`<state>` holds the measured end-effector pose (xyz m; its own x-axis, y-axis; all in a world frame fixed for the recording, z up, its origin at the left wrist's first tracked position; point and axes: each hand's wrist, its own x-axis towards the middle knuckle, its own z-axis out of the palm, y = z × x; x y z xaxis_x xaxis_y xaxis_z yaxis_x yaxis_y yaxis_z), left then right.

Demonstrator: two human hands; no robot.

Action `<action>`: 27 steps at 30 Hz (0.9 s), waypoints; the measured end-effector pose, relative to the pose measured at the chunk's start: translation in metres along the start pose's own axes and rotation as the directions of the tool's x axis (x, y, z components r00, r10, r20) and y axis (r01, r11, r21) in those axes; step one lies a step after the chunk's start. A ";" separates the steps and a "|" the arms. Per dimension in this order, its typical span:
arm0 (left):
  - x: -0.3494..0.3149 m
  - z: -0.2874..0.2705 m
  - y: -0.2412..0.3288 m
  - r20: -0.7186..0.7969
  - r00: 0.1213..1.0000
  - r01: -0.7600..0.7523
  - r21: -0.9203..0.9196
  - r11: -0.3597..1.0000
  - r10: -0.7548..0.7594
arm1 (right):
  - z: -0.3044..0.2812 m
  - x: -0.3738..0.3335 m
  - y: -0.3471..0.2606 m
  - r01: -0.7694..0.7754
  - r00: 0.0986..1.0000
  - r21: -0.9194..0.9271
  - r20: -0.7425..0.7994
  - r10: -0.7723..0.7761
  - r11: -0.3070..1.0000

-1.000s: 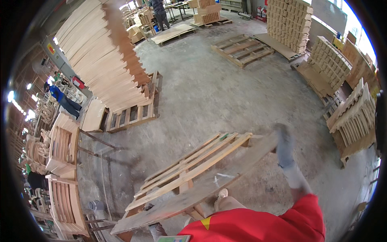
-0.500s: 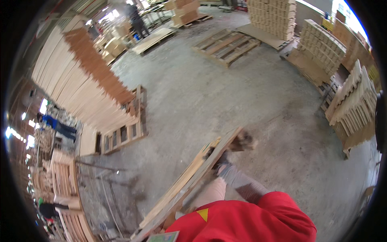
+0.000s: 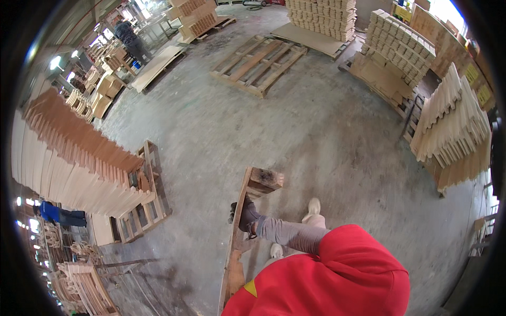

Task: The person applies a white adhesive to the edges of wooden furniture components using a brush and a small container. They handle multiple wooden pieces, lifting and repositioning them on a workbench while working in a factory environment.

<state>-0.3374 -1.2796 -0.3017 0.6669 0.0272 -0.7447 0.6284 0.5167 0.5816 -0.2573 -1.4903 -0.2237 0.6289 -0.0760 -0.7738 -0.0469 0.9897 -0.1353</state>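
My right hand (image 3: 246, 215), in a dark glove with a grey sleeve above it, is closed around the long board of a wooden pallet (image 3: 235, 247). The pallet is seen nearly edge-on and slopes from the lower edge up to the middle. Its far end has a thick block (image 3: 266, 178) with a dark, stained face. The near end is cut off behind my red garment (image 3: 321, 274). My left hand does not show. My pale shoes (image 3: 313, 206) are on the concrete floor, just right of the pallet.
An open-slatted pallet (image 3: 258, 63) lies flat ahead. Stacked boards (image 3: 79, 163) stand on a pallet at left. Wood stacks (image 3: 321, 18) and leaning boards (image 3: 453, 124) line the right. One person (image 3: 132, 42) stands far back; another, in blue (image 3: 60, 214), is at left.
The pallet in my right hand has swung left and now stands steeper in view. The surroundings have shifted left and slightly down as my view turned. My shoes have come into view.
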 end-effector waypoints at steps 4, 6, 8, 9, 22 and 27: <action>0.023 0.118 -0.037 0.018 1.000 0.003 0.030 1.000 -0.004 | 0.017 0.028 -0.112 -0.056 0.995 0.027 0.085 0.053 0.998; 0.035 0.179 -0.055 0.002 1.000 -0.014 0.009 1.000 0.014 | 0.030 0.045 -0.174 -0.009 0.997 0.001 0.077 0.009 1.000; 0.044 0.239 -0.077 -0.015 0.999 -0.035 -0.026 0.999 0.035 | 0.029 0.057 -0.241 -0.004 0.998 -0.038 0.056 0.006 0.999; 0.047 0.271 -0.081 -0.016 0.999 -0.047 -0.019 0.999 0.047 | 0.022 0.079 -0.273 -0.044 0.990 0.007 0.131 0.043 0.999; 0.135 0.588 -0.126 -0.151 0.976 -0.171 -0.068 0.983 0.160 | 0.064 0.216 -0.636 -0.130 0.976 0.135 0.193 0.102 0.982; 0.187 0.725 -0.136 -0.158 0.969 -0.203 -0.079 0.976 0.188 | 0.100 0.272 -0.788 -0.122 0.953 0.163 0.293 0.070 0.979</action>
<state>-0.0077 -1.9656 -0.2830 0.7015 0.2589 -0.6640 0.4466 0.5664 0.6927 0.0279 -2.2789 -0.2656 0.8240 0.0327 -0.5657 0.0036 0.9980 0.0629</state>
